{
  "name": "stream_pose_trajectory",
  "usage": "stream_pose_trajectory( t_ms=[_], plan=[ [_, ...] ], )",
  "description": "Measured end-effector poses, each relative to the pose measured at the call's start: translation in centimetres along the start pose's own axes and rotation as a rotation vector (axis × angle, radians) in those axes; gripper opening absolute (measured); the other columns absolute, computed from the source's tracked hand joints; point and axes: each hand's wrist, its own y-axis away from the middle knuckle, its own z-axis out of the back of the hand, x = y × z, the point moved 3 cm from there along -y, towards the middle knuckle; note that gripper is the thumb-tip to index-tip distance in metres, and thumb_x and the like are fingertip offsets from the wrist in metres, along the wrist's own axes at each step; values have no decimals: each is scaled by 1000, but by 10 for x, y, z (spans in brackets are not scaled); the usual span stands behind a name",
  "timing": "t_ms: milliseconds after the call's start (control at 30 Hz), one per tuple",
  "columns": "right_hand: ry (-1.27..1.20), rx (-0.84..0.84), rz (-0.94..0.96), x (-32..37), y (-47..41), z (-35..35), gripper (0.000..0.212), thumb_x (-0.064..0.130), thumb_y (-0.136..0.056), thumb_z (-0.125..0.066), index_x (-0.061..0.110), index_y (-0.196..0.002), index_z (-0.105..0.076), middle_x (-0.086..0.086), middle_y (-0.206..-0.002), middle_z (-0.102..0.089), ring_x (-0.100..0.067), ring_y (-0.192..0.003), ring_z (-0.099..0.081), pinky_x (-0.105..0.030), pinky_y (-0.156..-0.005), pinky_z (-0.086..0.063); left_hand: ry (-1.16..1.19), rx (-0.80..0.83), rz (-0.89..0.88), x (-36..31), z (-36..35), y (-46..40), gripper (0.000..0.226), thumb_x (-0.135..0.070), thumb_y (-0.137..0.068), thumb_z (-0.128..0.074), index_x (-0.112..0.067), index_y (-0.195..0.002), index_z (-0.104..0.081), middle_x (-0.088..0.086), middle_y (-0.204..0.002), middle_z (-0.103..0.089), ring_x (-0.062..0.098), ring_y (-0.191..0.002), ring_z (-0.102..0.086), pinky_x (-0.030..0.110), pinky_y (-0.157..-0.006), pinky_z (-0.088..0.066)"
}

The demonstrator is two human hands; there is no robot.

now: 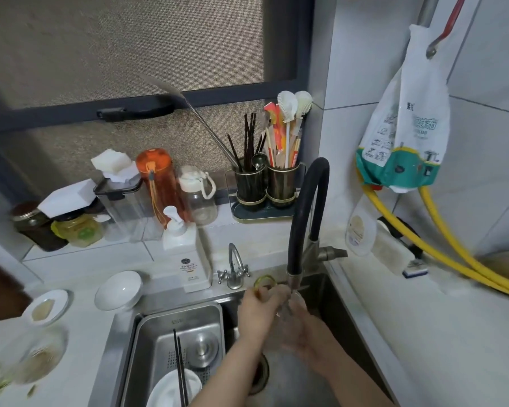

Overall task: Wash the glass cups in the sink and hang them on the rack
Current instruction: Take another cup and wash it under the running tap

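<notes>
Hands meet under the black faucet [307, 212] over the steel sink [329, 292]: the left hand [254, 314] and the right hand [309, 333] both curl their fingers round a clear glass cup [291, 304], held just below the spout; the glass is blurred and its outline is hard to tell. A yellow-green ring [265, 281] sits just behind the left hand at the sink's back edge. In the sink's left part a metal basket [159, 330] holds a white dish [171, 389] and dark chopsticks [180, 374]. On the surface to the left stand a white bowl [118, 290], a soap dispenser [185, 257] and a small saucer [46, 308].
</notes>
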Motion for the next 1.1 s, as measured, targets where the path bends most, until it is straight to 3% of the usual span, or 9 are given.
stream_pose_trajectory(
  t_ms=[133, 267, 333, 400, 600, 733, 867, 1000, 1100],
  plan=[
    [308, -23, 124, 2, 7, 3, 28, 20, -90, -64, 9, -115, -61, -10, -108, -70, -26, -98, -68, -42, -85, -56, 168, 162, 4, 20, 26, 1, 36, -22, -68, -88, -13, -90, -61, -1, -85, -65, 12, -77, -62, 20, -73, -50],
    [522, -5, 346, 12, 18, 6, 41, 3, -70, -82, 22, -101, -62, 5, -93, -74, -1, -87, -70, -17, -67, -56, 143, 360, -48, 35, 42, 4, 51, -1, -72, -81, -13, -117, -60, 3, -105, -69, 8, -95, -67, 19, -83, -53],
    [610, -7, 428, 15, 23, 7, 56, -4, -64, -84, 16, -110, -59, -5, -105, -70, -9, -97, -68, -29, -81, -58, 102, 417, -89, 36, 40, 8, 52, 5, -74, -78, -16, -118, -59, -3, -104, -68, -1, -89, -66, 16, -81, -52],
    [603, -42, 446, 12, 31, 15, 73, -6, -62, -85, 7, -125, -49, -8, -120, -62, -20, -109, -63, -38, -89, -56, 53, 451, -122, 36, 31, 14, 54, 0, -75, -79, -27, -116, -57, -8, -111, -65, -1, -99, -63, 16, -86, -50],
    [640, -33, 495, -8, 54, 16, 90, 7, -55, -91, 20, -129, -42, 2, -128, -53, -9, -114, -57, -27, -94, -52, 106, 451, -121, 52, 34, 25, 41, -13, -78, -79, -27, -114, -64, -3, -115, -70, 11, -113, -63, 26, -96, -51],
    [746, 33, 749, 14, 61, -16, 71, 34, -64, -83, 55, -122, -48, 41, -117, -53, 23, -109, -48, 6, -82, -35, 206, 361, -146, 39, 47, 14, 36, -14, -78, -77, -38, -104, -69, -12, -108, -72, -1, -103, -65, 13, -83, -50],
    [638, -39, 785, 31, 57, -9, 70, 42, -56, -86, 62, -113, -48, 38, -116, -55, 19, -107, -52, 4, -77, -41, 228, 325, -184, 14, 26, 11, 39, -28, -77, -80, -39, -112, -68, -10, -119, -68, 12, -111, -63, 39, -100, -51],
    [599, -141, 746, 17, 50, 3, 77, 46, -52, -90, 63, -111, -44, 35, -121, -50, 21, -111, -47, 2, -79, -42, 381, 227, 33, 20, 10, 26, 92, -56, -62, -82, -40, -140, -35, -3, -140, -50, 19, -123, -55, 47, -106, -45],
    [664, -163, 801, 15, 49, -3, 67, 40, -61, -87, 53, -115, -50, 34, -116, -54, 16, -111, -50, 4, -81, -39, 629, 337, 231, 28, -5, 35, 81, -59, -72, -71, -24, -140, -43, 7, -129, -64, 28, -114, -64, 47, -91, -55]
  ],
)
